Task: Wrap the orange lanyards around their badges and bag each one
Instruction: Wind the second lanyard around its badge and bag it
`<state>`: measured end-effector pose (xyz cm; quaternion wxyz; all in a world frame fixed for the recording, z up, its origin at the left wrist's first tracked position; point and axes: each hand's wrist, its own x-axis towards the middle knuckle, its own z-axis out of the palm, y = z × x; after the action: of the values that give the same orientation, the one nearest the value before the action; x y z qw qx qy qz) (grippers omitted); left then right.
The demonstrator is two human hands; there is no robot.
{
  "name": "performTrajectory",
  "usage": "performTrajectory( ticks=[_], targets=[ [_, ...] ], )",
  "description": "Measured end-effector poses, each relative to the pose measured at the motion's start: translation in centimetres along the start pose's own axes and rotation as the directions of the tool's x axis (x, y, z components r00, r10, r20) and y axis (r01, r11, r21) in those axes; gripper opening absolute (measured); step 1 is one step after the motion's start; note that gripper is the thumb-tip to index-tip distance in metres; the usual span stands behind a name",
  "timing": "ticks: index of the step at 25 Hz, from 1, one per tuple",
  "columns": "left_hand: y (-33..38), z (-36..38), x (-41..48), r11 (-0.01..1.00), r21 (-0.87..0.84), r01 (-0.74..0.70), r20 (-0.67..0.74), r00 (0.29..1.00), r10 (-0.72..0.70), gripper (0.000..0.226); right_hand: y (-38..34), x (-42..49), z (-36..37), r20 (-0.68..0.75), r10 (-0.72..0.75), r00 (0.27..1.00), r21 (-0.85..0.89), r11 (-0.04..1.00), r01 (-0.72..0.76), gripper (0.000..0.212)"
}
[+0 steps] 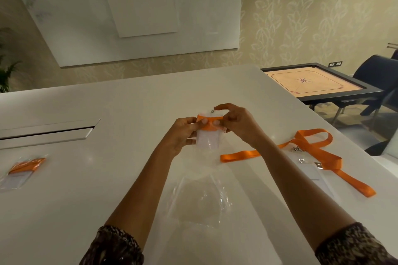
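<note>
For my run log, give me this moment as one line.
left hand: holds badge | right hand: pinches wrapped lanyard | clear bag: below badge | at left: bagged badge | at right: loose lanyard

- The table (129, 103) is white.
- The wrapped lanyard (207, 128) is orange, on a white badge (205, 142).
- The loose lanyard (312, 148) is orange too, with shiny silver clips (296, 149).
- The bagged lanyard (25, 165) on the left is orange, over white.
- The plastic bag (200, 200) is see-through.
- The sleeves (114, 245) are dark brown with light spots.
- The wall (301, 17) is cream with pale leaves all over.
- The carrom board (305, 84) is tan with thin red lines, a dark star in the middle and a black frame.
- The chair (379, 71) is dark blue.
- The plant (6, 71) is green.
</note>
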<state>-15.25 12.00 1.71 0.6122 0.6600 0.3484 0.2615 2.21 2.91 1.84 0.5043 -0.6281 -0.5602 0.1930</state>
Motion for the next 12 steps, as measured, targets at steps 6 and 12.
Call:
performTrajectory(
  ticks=[6, 12],
  targets=[
    [-0.4, 1.5, 0.2, 0.993, -0.115, 0.001, -0.081, 0.997, -0.01, 0.039, -0.2, 0.1, -0.3, 0.057, 0.018, 0.998, 0.014, 1.0, -0.019, 0.021],
    [-0.1, 1.8, -0.1, 0.989, -0.126, -0.075, -0.082, 0.994, 0.065, 0.033, -0.2, 0.1, -0.3, 0.013, -0.007, 1.0, -0.033, 0.999, 0.007, 0.02]
  ],
)
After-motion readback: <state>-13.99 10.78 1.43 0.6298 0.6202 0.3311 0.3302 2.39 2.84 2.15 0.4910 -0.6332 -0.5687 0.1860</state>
